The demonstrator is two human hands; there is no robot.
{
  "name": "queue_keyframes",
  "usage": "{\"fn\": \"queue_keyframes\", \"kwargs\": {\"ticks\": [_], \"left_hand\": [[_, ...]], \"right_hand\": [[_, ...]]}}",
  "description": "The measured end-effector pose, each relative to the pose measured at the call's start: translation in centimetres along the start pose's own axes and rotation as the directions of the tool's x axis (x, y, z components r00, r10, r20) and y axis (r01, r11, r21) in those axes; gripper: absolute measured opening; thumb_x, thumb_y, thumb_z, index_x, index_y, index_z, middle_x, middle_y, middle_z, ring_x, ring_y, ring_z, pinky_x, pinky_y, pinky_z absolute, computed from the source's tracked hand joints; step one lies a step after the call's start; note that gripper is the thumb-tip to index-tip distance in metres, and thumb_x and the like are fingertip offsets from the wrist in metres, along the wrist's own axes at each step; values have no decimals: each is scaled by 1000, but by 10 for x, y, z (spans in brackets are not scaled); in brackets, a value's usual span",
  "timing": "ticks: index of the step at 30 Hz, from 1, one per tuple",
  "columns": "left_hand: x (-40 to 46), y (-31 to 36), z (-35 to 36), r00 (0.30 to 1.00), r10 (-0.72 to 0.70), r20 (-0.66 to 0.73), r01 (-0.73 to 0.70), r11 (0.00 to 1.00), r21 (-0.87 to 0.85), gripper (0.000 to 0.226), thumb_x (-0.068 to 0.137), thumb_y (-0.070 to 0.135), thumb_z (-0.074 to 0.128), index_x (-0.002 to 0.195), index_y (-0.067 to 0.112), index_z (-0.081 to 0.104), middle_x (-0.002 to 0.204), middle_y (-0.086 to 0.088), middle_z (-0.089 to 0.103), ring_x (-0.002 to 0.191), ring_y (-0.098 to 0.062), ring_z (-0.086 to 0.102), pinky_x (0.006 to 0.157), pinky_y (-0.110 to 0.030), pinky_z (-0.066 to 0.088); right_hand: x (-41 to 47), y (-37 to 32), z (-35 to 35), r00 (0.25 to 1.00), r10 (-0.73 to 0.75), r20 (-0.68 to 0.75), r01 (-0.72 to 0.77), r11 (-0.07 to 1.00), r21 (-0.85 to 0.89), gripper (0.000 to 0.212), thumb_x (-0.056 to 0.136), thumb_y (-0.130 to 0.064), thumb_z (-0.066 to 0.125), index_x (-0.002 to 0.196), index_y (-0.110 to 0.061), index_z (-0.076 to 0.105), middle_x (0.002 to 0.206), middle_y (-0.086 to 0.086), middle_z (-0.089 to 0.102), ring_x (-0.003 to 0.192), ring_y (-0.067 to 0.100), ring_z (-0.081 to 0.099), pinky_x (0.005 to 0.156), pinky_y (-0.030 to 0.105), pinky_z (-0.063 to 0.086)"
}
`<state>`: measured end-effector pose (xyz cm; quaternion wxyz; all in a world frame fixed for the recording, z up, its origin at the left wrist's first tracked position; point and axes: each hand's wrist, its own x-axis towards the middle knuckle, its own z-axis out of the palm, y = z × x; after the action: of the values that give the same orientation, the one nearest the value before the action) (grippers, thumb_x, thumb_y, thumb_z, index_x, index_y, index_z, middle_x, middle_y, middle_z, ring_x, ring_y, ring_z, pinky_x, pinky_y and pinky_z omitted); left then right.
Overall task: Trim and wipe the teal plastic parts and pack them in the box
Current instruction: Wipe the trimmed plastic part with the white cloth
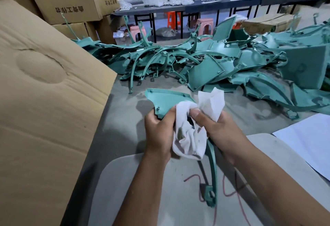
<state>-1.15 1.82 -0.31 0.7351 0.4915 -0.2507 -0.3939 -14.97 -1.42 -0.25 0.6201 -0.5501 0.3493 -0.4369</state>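
I hold one teal plastic part [166, 100] over the grey table [125, 111]. Its flat panel points away from me and its long curved arm hangs down towards me. My left hand [159, 133] grips the panel's near edge. My right hand [219, 133] holds a white cloth [192, 133] bunched against the part's middle, thumb pressing on top. A large heap of teal parts [214, 65] covers the table beyond. The big cardboard box flap [44, 92] stands at my left.
A white sheet [307, 142] lies at the right. A pale grey board [160, 190] with red scribbles sits under my forearms. Stacked cartons [71, 1] rise at the back left. Stools, long benches and a person are far behind.
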Motion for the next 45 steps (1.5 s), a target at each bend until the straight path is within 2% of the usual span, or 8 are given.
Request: {"fn": "queue_keyframes", "kwargs": {"ticks": [9,14,19,24,28,33,40,45], "left_hand": [[3,4,-6,984,-160,80,158,987,24,13,90,9,71,100,17,71,98,-5,79,91,-29,76,81,-50,62],[-6,9,-4,926,-209,314,190,978,88,21,84,13,72,102,9,62,76,-10,69,52,-20,62,46,-30,52],[-12,11,4,856,-239,458,232,970,72,12,87,10,64,78,14,71,64,-12,63,38,-15,46,38,-20,37],[-10,22,-12,818,-344,461,340,936,95,19,72,18,67,54,16,63,48,-1,50,30,-9,35,32,-14,25],[-11,18,-16,807,-469,360,326,861,390,8,91,10,63,84,10,64,52,-5,59,37,-15,47,35,-16,33],[-20,16,-2,768,-443,462,178,842,510,31,77,26,67,101,9,55,68,-13,66,40,-17,47,44,-23,25],[-31,23,3,642,-503,579,220,844,489,13,87,5,70,95,8,61,71,-7,67,46,-15,52,39,-22,36],[-33,23,8,668,-442,598,164,872,462,13,87,4,67,96,6,58,67,-2,62,45,-10,49,39,-19,32]], "right_hand": [[-6,-6,-1,993,84,-82,-72,987,142,25,100,-23,66,82,-16,81,86,7,79,76,18,76,66,28,59],[-2,-13,-6,970,133,-205,-47,924,378,11,98,-1,62,93,-5,71,73,9,73,60,19,70,53,29,57],[1,-4,-19,893,-97,-440,122,992,28,16,94,-22,70,81,-27,77,79,1,71,68,18,63,56,35,52],[19,-9,-45,811,-69,-581,123,991,55,8,95,-21,73,96,-21,80,89,-4,80,77,12,75,64,33,60],[25,-3,-65,922,-8,-387,-31,995,-95,26,97,-45,68,100,-20,74,94,-5,81,83,9,77,76,33,58],[19,-1,-53,991,-136,-3,132,969,-211,29,91,-43,67,106,-21,77,107,-4,80,96,6,75,76,18,56],[13,-14,-53,986,-168,-5,164,964,-209,23,84,-39,73,82,-16,73,80,-4,73,74,11,65,68,26,53],[12,-23,-55,983,-167,72,175,975,-139,32,102,-14,64,78,2,51,71,4,51,63,15,47,62,27,40]]}}
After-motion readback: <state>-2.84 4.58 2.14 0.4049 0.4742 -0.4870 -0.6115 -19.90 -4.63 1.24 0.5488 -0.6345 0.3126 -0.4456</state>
